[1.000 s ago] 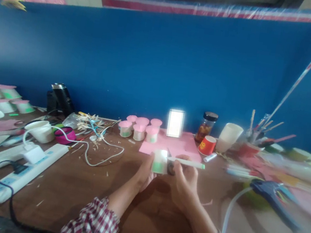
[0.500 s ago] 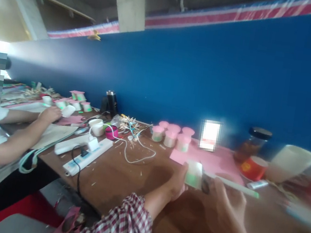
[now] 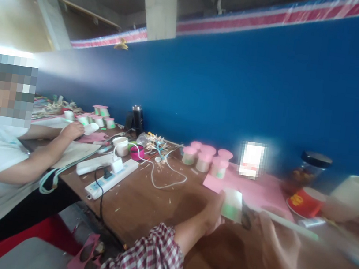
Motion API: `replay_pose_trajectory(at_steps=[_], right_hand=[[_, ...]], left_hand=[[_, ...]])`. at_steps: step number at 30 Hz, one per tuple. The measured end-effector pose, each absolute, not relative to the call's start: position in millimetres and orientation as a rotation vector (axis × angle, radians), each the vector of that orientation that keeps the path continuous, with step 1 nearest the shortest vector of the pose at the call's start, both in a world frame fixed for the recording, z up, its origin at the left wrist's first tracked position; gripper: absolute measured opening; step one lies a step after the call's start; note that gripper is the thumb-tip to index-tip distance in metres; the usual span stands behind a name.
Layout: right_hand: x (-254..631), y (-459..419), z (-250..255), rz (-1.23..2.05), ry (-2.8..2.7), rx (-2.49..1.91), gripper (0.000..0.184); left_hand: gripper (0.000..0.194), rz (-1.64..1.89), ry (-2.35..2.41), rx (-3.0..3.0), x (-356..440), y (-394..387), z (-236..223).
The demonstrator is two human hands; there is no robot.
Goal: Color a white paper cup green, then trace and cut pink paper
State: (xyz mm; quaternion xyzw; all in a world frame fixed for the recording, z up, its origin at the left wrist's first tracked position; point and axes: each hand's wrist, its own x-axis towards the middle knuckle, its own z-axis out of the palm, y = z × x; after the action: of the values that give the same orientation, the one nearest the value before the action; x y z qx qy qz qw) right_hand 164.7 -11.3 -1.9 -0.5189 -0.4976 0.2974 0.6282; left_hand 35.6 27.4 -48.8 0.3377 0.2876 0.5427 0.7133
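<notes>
My left hand [image 3: 213,215] is closed round a small white and green paper cup [image 3: 232,205], tilted on its side above the table. To its right, my right hand [image 3: 276,241] is closed on a long pale stick [image 3: 300,227] with a greenish end, blurred by motion. A dark piece [image 3: 247,218] shows between the cup and my right fingers; its kind is unclear. Behind the cup lies a pink sheet [image 3: 268,189]. Several cups with pink round tops [image 3: 206,156] stand just beyond my left hand.
A power strip [image 3: 111,180] and white cable [image 3: 167,186] lie left. At the right stand a red cup [image 3: 307,201], a dark-lidded jar [image 3: 313,171] and a pale container [image 3: 354,199]. A co-worker [image 3: 2,158] sits left. A blue partition [image 3: 240,85] rises behind the table.
The whole view has shifted, so things appear further right. My left hand still holds the cup and my right hand the pale stick, which is now more blurred.
</notes>
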Motion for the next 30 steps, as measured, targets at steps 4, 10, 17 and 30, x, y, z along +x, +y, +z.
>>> replay_pose_trajectory(at_steps=[4,10,17,30], right_hand=[[163,-13,2,0.648,-1.161,-1.212,0.020],[168,-7,-7,0.691,-1.133,-1.180,0.023],[169,-7,-9,0.688,-1.141,-1.165,0.022],[170,-7,-13,0.745,-1.118,-1.147,0.030]], left_hand=[[0.065,1.197,0.607,0.754,36,27,-47],[0.065,1.192,0.629,0.751,35,27,-49],[0.064,1.209,0.624,0.750,36,29,-51],[0.062,1.206,0.605,0.764,36,29,-52]])
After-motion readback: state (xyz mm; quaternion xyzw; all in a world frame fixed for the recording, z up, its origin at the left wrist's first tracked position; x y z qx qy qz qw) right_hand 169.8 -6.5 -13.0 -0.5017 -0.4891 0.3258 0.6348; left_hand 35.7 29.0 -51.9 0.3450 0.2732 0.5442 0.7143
